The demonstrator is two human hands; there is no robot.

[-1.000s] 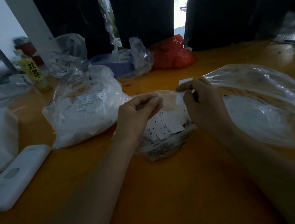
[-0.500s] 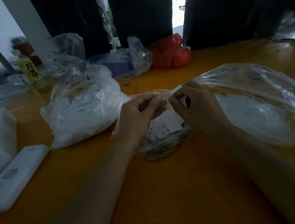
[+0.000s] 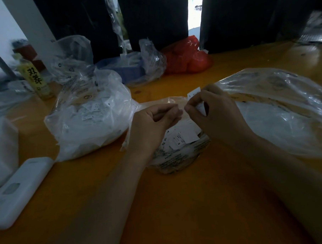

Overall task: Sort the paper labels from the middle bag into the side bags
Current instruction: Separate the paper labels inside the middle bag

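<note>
A small clear middle bag (image 3: pixel 178 158) lies on the orange table, open at the top, with several white paper labels (image 3: pixel 184 135) inside. My right hand (image 3: pixel 217 112) hovers over it and pinches a few white labels (image 3: pixel 194 92) between thumb and fingers. My left hand (image 3: pixel 153 126) sits just left of it, fingers curled, fingertips close to the right hand's; what it holds is hidden. A full left bag (image 3: pixel 90 117) of labels stands to the left. A wide right bag (image 3: pixel 285 109) lies to the right.
A white device (image 3: pixel 19 190) lies at the near left, beside a white bundle (image 3: pixel 2 147). At the back stand a yellow bottle (image 3: pixel 34 79), a blue tray in plastic (image 3: pixel 132 67) and a red bag (image 3: pixel 187 56). The table (image 3: pixel 179 213) continues toward me.
My right hand drew back toward the left hand with the labels, then lifted them slightly. The left hand's fingers shifted a little toward it.
</note>
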